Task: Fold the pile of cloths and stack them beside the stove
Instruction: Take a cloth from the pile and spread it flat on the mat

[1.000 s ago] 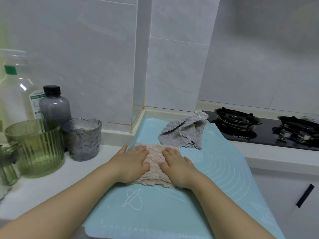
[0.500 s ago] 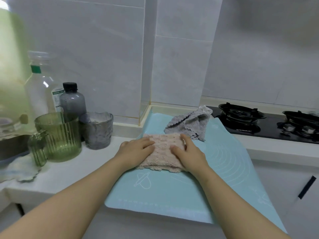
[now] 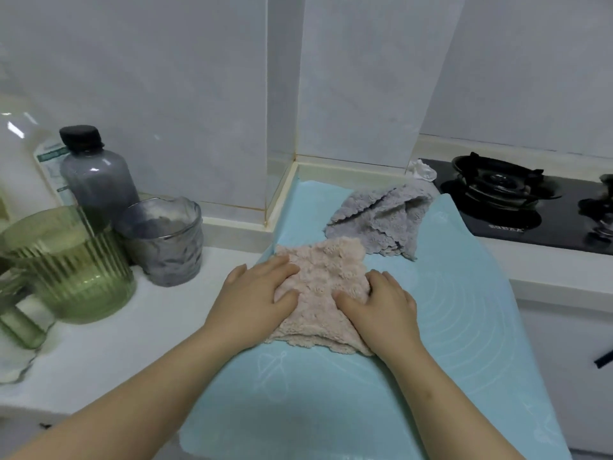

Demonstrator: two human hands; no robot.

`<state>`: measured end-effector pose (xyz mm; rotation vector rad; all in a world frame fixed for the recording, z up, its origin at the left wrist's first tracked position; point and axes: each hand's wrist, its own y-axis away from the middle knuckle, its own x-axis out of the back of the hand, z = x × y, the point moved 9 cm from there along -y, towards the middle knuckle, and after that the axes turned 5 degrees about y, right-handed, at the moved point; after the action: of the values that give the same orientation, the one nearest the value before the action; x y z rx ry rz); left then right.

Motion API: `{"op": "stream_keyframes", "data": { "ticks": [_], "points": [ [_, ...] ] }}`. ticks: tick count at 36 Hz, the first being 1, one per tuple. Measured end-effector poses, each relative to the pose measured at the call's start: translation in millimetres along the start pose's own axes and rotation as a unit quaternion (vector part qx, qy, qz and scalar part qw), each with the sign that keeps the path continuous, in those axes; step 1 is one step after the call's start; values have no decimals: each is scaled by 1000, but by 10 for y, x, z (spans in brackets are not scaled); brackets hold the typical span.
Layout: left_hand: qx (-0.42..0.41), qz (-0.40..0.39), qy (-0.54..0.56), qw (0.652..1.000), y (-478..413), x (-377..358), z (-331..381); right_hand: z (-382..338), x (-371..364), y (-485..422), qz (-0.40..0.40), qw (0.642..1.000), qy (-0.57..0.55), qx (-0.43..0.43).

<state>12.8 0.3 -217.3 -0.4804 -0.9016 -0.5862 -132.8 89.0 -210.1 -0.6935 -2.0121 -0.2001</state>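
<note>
A folded pink cloth (image 3: 323,277) lies on the light blue mat (image 3: 447,327) in the middle of the counter. My left hand (image 3: 255,300) lies flat on the cloth's left side with its fingers straight. On the cloth's right side rests my right hand (image 3: 381,307), fingertips bent a little into the fabric at the right edge. Behind them a grey cloth (image 3: 381,220) lies loosely folded on the mat, close to the black gas stove (image 3: 504,194) at the right.
At the left stand a green ribbed glass pitcher (image 3: 66,263), a grey glass cup (image 3: 166,240), a dark bottle (image 3: 96,180) and a clear bottle (image 3: 23,161). A small white rag (image 3: 423,169) sits at the stove's back corner. Tiled walls close off the back.
Both hands have stayed on the pink cloth, shifting and smoothing it a little on the mat. The camera view has swung and moved closer.
</note>
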Motion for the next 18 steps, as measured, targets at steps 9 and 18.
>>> {"op": "stream_keyframes", "data": {
  "ticks": [9, 18],
  "points": [
    [0, -126, -16, 992, 49, -80, 40, -23, 39, 126, -83, 961, -216, -155],
    [67, -173, 134, 974, -13, 129, 120, -350, 58, 361, -184, 806, -486, -283]
  ]
}}
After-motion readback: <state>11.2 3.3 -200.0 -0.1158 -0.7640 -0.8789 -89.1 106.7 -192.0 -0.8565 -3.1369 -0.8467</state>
